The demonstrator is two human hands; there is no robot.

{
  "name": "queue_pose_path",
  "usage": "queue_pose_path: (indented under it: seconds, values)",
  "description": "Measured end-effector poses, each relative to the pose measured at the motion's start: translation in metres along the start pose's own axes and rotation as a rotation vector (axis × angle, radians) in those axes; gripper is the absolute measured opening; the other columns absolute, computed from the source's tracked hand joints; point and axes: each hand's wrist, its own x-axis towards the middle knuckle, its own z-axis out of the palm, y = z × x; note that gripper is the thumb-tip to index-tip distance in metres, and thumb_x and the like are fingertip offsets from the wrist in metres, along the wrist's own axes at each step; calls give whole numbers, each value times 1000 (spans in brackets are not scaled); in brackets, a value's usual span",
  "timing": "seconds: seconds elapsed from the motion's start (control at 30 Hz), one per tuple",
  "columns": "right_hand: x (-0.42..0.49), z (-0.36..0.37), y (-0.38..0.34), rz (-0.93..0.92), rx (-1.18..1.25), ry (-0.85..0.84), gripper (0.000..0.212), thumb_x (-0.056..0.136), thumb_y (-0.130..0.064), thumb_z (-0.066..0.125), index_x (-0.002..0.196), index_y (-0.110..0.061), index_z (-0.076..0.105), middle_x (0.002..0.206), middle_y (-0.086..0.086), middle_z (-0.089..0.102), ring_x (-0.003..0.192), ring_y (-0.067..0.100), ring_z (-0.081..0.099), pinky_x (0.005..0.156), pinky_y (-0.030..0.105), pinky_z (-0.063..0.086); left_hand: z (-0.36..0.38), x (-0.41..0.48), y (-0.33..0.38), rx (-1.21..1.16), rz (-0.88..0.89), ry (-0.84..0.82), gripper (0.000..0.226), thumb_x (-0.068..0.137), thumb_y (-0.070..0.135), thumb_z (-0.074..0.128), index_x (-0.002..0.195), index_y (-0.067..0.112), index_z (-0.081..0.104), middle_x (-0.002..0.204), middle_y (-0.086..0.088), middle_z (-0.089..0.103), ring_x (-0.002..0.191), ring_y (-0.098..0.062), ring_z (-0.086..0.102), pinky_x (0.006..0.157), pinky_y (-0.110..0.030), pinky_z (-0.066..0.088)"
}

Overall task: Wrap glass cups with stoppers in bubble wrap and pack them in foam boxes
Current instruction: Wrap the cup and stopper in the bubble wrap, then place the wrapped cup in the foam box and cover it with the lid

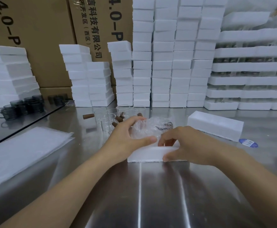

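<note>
Bubble-wrapped cup (149, 129) — crinkly, gripped by left hand (126, 139); right hand (190, 145) pinches white foam box (144, 154) rim.

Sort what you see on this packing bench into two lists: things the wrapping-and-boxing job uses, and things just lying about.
In use: bubble-wrapped bundle in left hand; foam box in right hand; clear glass cups; brown stoppers; bubble wrap sheets; foam box stacks.
Lying about: dark mugs; blue sticker; cardboard cartons.

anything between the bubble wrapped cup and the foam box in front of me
Nothing visible does. The left hand holds the wrapped cup right at the foam box; only the right hand, gripping the box's near wall, sits close.
</note>
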Motion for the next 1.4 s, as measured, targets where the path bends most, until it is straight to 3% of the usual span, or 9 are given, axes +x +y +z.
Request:
queue_pose_path:
  seconds: [0.2, 0.4, 0.57, 0.67, 0.77, 0.87, 1.13, 1.27, 1.4]
  values:
    - [0, -3, -4, 25, -13, -20, 20, 82, -41, 81, 100, -46, 73, 100, -14, 72, 98, 7, 66, 90, 34, 54, -13, 3, -5, 161, -24, -108, 69, 80, 59, 87, 141, 43, 59, 134, 35, 56, 118, 27, 48, 91, 3, 36]
    - [-1, -9, 0, 15, 88, -79, 17, 84, -47, 81, 100, -49, 76, 102, -15, 75, 99, 6, 68, 94, 33, 55, -15, 1, -6, 91, -60, -158, 69, 76, 81, 70, 136, 46, 64, 137, 26, 65, 132, -2, 57, 121, -37, 42]
    - [6, -20, 36, 159, 472, 304, 13, 92, -45, 76, 99, -36, 80, 99, -13, 77, 97, 12, 71, 87, 28, 49, -19, 0, -4, 132, -60, -186, 76, 78, 86, 64, 145, 51, 59, 151, 33, 54, 145, 2, 45, 124, -32, 33]
    - [9, -18, 81, 453, 223, 578, 31, 92, -31, 75, 123, -32, 73, 128, -1, 67, 104, 23, 66, 77, 31, 48, -21, 0, -3, 208, -40, -213, 79, 86, 87, 60, 155, 52, 47, 162, 29, 43, 151, -1, 36, 123, -32, 30]
    - [-1, -13, 119, 692, 28, 504, 61, 92, -23, 71, 149, -15, 54, 153, 15, 48, 128, 36, 56, 104, 43, 47, -24, -3, -4, 249, -14, -239, 99, 73, 98, 57, 160, 56, 34, 163, 31, 37, 147, 2, 36, 122, -32, 33]
    - [-12, -9, 133, 780, -33, 409, 54, 92, -24, 63, 146, -25, 54, 133, 9, 63, 106, 35, 66, 96, 46, 55, -25, -2, -6, 273, 2, -196, 93, 71, 96, 61, 152, 51, 49, 147, 38, 51, 135, 4, 51, 113, -27, 42]
    - [3, -7, 102, 471, 23, 725, 30, 98, -21, 62, 127, -22, 70, 124, 6, 70, 108, 31, 63, 93, 38, 47, -22, -1, -4, 281, 6, -139, 45, 77, 87, 66, 117, 69, 57, 110, 65, 49, 88, 22, 60, 86, -15, 44]
    - [8, -12, 66, 149, 124, 818, 26, 98, -21, 67, 123, -26, 71, 112, -5, 65, 71, 9, 59, 80, 23, 39, -22, -1, -4, 242, 25, -95, 98, 70, 95, 64, 156, 54, 43, 141, 47, 49, 128, 14, 51, 108, -20, 42]
    - [6, -12, 28, 6, 119, 791, 25, 97, -25, 66, 121, -33, 70, 113, -19, 59, 71, 6, 62, 75, 23, 46, -26, -1, 11, 51, 151, 116, 102, 73, 78, 83, 153, 76, 20, 160, 32, 36, 140, 7, 43, 102, -27, 46]
